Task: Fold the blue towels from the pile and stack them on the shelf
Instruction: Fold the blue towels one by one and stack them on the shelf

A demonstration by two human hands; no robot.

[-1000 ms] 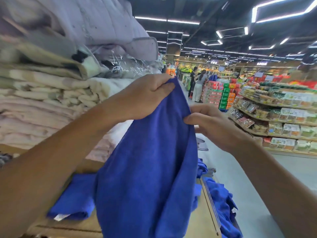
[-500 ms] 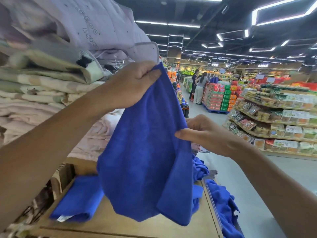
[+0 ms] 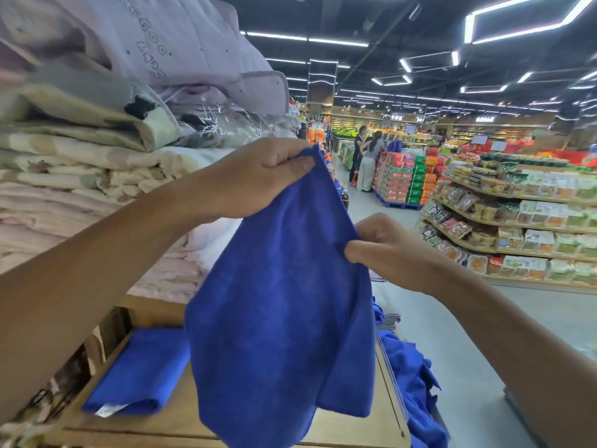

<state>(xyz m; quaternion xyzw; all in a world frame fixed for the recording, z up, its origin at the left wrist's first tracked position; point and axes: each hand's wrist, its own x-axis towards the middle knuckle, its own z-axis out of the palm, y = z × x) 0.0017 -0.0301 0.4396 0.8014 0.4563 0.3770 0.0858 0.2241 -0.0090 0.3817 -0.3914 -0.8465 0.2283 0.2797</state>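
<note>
The left hand (image 3: 258,177) pinches the top corner of a blue towel (image 3: 281,318), its fingers (image 3: 292,164) curled over the hem. Lower down, the right hand (image 3: 391,253) grips the towel's right edge between thumb and bent fingers. The towel hangs in the air above the wooden shelf (image 3: 352,428), where a folded blue towel (image 3: 139,373) lies to the left. The blue towel pile (image 3: 415,383) sits at the right, partly hidden, seemingly just off the shelf's edge. Stacked bedding (image 3: 80,163) rises on the left.
</note>
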